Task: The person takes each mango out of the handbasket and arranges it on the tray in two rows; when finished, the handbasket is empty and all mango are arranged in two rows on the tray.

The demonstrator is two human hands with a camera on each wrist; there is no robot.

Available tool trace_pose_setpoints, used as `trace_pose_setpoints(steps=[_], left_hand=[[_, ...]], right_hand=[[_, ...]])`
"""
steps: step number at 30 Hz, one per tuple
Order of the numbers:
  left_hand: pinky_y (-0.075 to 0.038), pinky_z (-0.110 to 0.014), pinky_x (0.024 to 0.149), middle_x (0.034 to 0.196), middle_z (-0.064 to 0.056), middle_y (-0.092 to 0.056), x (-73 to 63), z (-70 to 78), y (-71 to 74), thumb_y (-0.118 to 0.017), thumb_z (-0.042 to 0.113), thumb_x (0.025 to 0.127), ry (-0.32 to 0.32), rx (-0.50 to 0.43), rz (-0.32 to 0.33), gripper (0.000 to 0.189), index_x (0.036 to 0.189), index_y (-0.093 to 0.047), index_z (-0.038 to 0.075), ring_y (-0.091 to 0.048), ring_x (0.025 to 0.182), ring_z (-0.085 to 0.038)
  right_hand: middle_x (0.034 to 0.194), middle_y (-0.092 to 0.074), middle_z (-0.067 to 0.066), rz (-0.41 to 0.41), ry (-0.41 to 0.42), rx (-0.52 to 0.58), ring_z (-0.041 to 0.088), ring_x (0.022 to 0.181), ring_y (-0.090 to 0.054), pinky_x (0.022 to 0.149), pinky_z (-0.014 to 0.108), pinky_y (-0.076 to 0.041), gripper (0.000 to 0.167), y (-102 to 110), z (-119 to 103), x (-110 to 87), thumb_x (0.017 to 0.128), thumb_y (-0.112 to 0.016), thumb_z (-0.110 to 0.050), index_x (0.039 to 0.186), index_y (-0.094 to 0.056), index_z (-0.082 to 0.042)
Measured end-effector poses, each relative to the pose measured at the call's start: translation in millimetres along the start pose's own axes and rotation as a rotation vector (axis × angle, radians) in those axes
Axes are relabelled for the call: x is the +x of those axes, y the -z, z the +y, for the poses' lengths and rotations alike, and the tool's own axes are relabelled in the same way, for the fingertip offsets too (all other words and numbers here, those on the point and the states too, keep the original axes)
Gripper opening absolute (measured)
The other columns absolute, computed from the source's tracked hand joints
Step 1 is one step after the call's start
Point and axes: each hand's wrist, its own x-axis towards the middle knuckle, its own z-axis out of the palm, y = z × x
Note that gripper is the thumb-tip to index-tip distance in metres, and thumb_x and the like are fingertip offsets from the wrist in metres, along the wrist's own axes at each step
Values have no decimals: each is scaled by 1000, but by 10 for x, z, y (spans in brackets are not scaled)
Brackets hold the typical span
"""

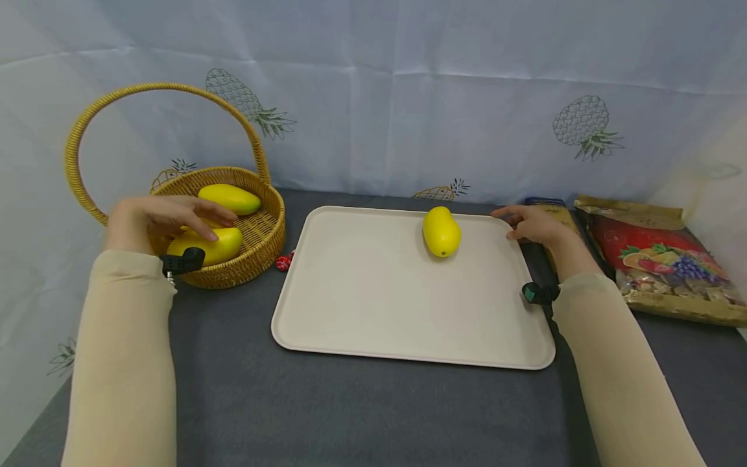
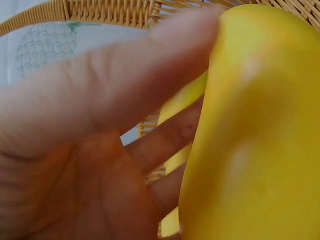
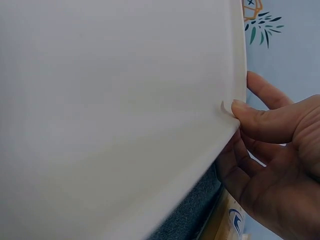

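Cream-coloured, the tray (image 1: 373, 292) spreads widest; between its nine and ten o'clock we see a wicker basket (image 1: 259, 259). The right hand (image 1: 537, 227) pinches the tray's two-o'clock corner, lower fingers (image 3: 232, 172) bent below, visible only in the right wrist view. The left hand (image 1: 166, 214) curls round the basket's nearer mango (image 1: 224, 246); another mango (image 1: 441, 231) lies at the tray's one o'clock.

Indoor tabletop setting, pineapple-print curtain (image 1: 373, 117) behind, dark grey cloth (image 1: 373, 408) below
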Motion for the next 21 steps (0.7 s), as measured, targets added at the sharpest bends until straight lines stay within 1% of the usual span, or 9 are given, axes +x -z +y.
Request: trace_pose_setpoints(steps=[3, 5, 6, 9, 10, 12, 13, 18, 21], left_hand=[[-34, -56, 116, 165, -22, -15, 13, 12, -1, -62, 20, 95, -26, 3, -42, 78, 158, -17, 7, -14, 151, -46], [-35, -54, 116, 165, -24, -9, 23, 20, 0, -62, 16, 94, -18, -13, -72, 79, 158, -16, 8, -8, 151, -47], [-37, -50, 115, 165, -24, -7, 26, 21, 2, -62, 14, 94, -10, -29, -91, 79, 158, -16, 8, -6, 152, -47], [-44, -41, 109, 166, -23, 3, 36, 19, 6, -62, 11, 91, 50, -85, -138, 83, 159, -15, 15, -2, 152, -47], [-45, -38, 106, 165, -23, 5, 35, 16, 6, -62, 9, 91, 64, -102, -150, 83, 159, -15, 17, -3, 151, -46], [-47, -33, 101, 165, -24, 5, 37, 8, 8, -61, 7, 89, 76, -121, -170, 85, 159, -15, 19, -9, 150, -44], [-47, -33, 100, 165, -23, 5, 37, 6, 7, -61, 6, 88, 86, -131, -175, 85, 159, -16, 21, -12, 148, -43], [-45, -33, 97, 165, -20, 5, 35, 7, 11, -61, 2, 84, 124, -154, -189, 88, 158, -19, 23, -20, 141, -32], [-46, -33, 94, 164, -23, 3, 45, 17, 15, -60, 1, 84, 130, -134, -192, 88, 158, -19, 24, -24, 137, -31]], right_hand=[[119, -44, 25, 5, 2, 0, 31, 96, -43, 73, 30, -44, 59, -3, -2, -1, 93, -55, 4, 149, -40, -5], [119, -44, 25, 4, 4, 0, 31, 95, -44, 73, 30, -45, 59, -4, -5, -5, 93, -55, 5, 149, -40, -5], [120, -44, 25, 4, 4, -1, 31, 96, -44, 73, 30, -45, 59, -2, -7, -7, 93, -55, 5, 149, -40, -5], [117, -45, 24, 4, 7, -8, 30, 93, -44, 72, 31, -44, 59, 3, -2, -5, 93, -55, 5, 149, -40, -4], [115, -46, 23, 4, 9, -10, 29, 91, -44, 71, 31, -44, 59, 4, -3, -6, 93, -55, 4, 149, -40, -4], [109, -45, 21, 5, 13, -12, 27, 86, -43, 69, 32, -42, 58, 8, 1, -4, 93, -56, 4, 149, -40, -4], [106, -45, 20, 7, 16, -12, 26, 84, -42, 68, 32, -41, 58, 8, 5, -1, 93, -56, 5, 149, -40, -4], [110, -45, 21, 9, 12, -6, 27, 86, -42, 69, 32, -41, 58, 3, 11, 10, 93, -56, 4, 149, -41, -5], [111, -45, 21, 9, 8, -2, 28, 89, -43, 70, 32, -42, 58, -1, 14, 17, 93, -55, 4, 149, -41, -5]])
